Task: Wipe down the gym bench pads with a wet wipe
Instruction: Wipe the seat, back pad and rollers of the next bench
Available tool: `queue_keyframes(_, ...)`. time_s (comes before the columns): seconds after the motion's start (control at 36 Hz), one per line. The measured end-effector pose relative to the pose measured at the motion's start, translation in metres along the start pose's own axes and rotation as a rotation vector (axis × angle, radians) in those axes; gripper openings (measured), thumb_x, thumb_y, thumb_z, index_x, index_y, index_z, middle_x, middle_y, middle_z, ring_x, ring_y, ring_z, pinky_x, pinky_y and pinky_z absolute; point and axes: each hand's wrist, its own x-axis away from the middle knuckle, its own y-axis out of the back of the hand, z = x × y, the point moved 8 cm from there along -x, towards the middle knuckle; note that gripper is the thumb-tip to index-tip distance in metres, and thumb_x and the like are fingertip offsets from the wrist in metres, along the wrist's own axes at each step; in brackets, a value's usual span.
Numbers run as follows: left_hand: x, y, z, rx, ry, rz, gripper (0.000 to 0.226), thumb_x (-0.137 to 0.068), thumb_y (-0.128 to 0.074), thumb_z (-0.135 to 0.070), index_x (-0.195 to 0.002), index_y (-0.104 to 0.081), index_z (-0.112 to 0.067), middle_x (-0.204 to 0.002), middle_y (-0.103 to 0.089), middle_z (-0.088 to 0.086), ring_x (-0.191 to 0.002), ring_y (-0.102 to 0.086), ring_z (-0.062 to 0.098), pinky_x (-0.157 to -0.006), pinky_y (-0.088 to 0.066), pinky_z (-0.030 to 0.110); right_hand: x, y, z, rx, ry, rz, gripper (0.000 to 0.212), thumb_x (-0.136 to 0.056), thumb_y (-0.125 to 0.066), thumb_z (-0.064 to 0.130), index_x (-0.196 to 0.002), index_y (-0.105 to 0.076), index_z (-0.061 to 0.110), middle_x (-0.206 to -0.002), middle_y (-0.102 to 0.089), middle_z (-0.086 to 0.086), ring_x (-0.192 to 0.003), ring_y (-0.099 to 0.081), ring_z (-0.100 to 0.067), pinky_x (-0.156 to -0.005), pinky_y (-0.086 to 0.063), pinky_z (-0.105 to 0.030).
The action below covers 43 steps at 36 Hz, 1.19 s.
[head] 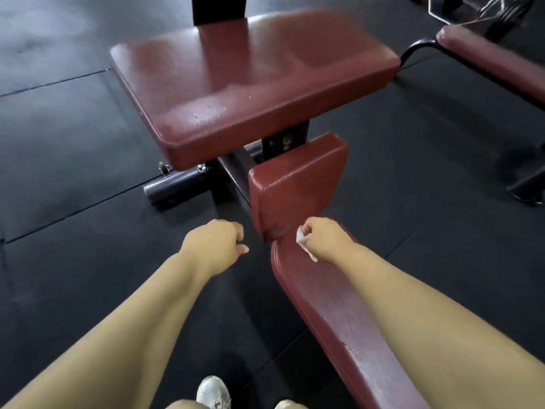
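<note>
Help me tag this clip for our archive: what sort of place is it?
Most likely a gym: a maroon padded bench on a steel frame, a second bench beside it, and black rubber floor mats.

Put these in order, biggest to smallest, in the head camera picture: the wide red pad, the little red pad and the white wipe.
1. the wide red pad
2. the little red pad
3. the white wipe, mostly bunched inside the right hand, so only a bit shows
</note>
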Motion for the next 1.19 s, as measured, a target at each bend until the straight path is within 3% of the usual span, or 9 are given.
queue_keyframes(0.25,0.082,0.1,0.002,0.08,0.008,0.022,0.028,-0.09,-0.054,-0.047,-0.109,-0.057,-0.027,-0.108,-0.059,-0.007,-0.094,-0.057,0.015,-0.083,-0.051,0.036,0.073,0.103,0.071,0.222,0.022,0.052,0.025,-0.087,-0.047,0.006,-0.106,-0.062,0.012,-0.104,-0.049,-0.007,-0.092,-0.06,-0.03,-0.073,-0.051,-0.035)
queue_keyframes(0.39,0.11,0.144,0.022,0.155,0.036,-0.024,0.026,-0.09,-0.055,-0.046,-0.106,-0.06,-0.027,-0.108,-0.06,-0.009,-0.094,-0.059,0.012,-0.081,-0.052,0.034,0.091,0.136,0.109,0.05,0.048,-0.046,0.021,-0.079,-0.042,0.009,-0.078,-0.054,0.025,-0.102,-0.059,-0.009,-0.078,-0.06,-0.025,-0.062,-0.048,-0.031)
queue_keyframes(0.53,0.112,0.182,0.039,0.246,0.032,-0.18,0.022,-0.091,-0.058,-0.035,-0.108,-0.063,-0.022,-0.107,-0.059,-0.006,-0.098,-0.059,0.015,-0.084,-0.049,0.031,0.097,0.156,0.152,-0.176,0.136,-0.251,0.025,-0.09,-0.048,0.011,-0.114,-0.055,0.014,-0.109,-0.045,0.0,-0.094,-0.053,-0.018,-0.08,-0.047,-0.03)
queue_keyframes(0.64,0.098,0.199,0.047,0.29,-0.022,-0.335,0.027,-0.094,-0.054,-0.019,-0.12,-0.059,-0.016,-0.122,-0.054,-0.003,-0.109,-0.055,0.019,-0.093,-0.045,0.034,0.088,0.14,0.177,-0.445,0.163,-0.363,0.019,-0.089,-0.054,0.011,-0.108,-0.054,0.012,-0.112,-0.048,-0.002,-0.09,-0.047,-0.012,-0.068,-0.036,-0.007)
queue_keyframes(0.83,0.066,0.198,0.048,0.202,-0.115,-0.394,0.039,-0.093,-0.05,-0.001,-0.132,-0.053,-0.005,-0.144,-0.042,0.007,-0.137,-0.033,0.028,-0.113,-0.025,0.035,0.052,0.063,0.198,-0.794,-0.036,-0.26,0.013,-0.087,-0.053,0.012,-0.096,-0.044,0.013,-0.105,-0.059,-0.01,-0.092,-0.059,-0.022,-0.079,-0.049,-0.034)
queue_keyframes(0.94,0.046,0.192,0.045,0.157,-0.123,-0.303,0.043,-0.095,-0.047,-0.001,-0.138,-0.044,-0.006,-0.15,-0.034,0.004,-0.143,-0.022,0.021,-0.115,-0.015,0.026,0.044,0.039,0.209,-0.988,-0.139,-0.179,0.012,-0.092,-0.052,0.008,-0.102,-0.045,0.007,-0.088,-0.057,0.001,-0.078,-0.058,-0.01,-0.071,-0.045,-0.019)
queue_keyframes(1.03,0.036,0.188,0.046,0.133,-0.055,-0.262,0.044,-0.098,-0.043,-0.006,-0.141,-0.042,-0.014,-0.152,-0.032,-0.004,-0.143,-0.02,0.012,-0.115,-0.021,0.028,0.031,0.027,0.203,-1.04,-0.201,-0.112,0.024,-0.087,-0.057,0.013,-0.107,-0.052,-0.001,-0.096,-0.064,-0.009,-0.087,-0.064,-0.02,-0.077,-0.052,-0.032)
queue_keyframes(1.11,0.04,0.194,0.041,0.159,-0.021,-0.328,0.038,-0.096,-0.045,-0.006,-0.133,-0.053,-0.013,-0.144,-0.044,-0.002,-0.139,-0.031,0.016,-0.11,-0.032,0.035,0.007,0.019,0.189,-1.027,-0.259,-0.02,0.043,-0.071,-0.056,0.025,-0.101,-0.059,-0.005,-0.091,-0.069,-0.015,-0.074,-0.061,-0.021,-0.064,-0.048,-0.029)
queue_keyframes(1.19,0.044,0.201,0.037,0.15,0.022,-0.375,0.031,-0.094,-0.051,-0.011,-0.124,-0.06,-0.013,-0.132,-0.055,0.001,-0.128,-0.046,0.023,-0.096,-0.043,0.041,-0.009,0.05,0.16,-1.087,-0.367,-0.128,0.031,-0.079,-0.042,0.019,-0.062,-0.065,0.007,-0.068,-0.069,-0.012,-0.066,-0.066,-0.028,-0.065,-0.056,-0.031)
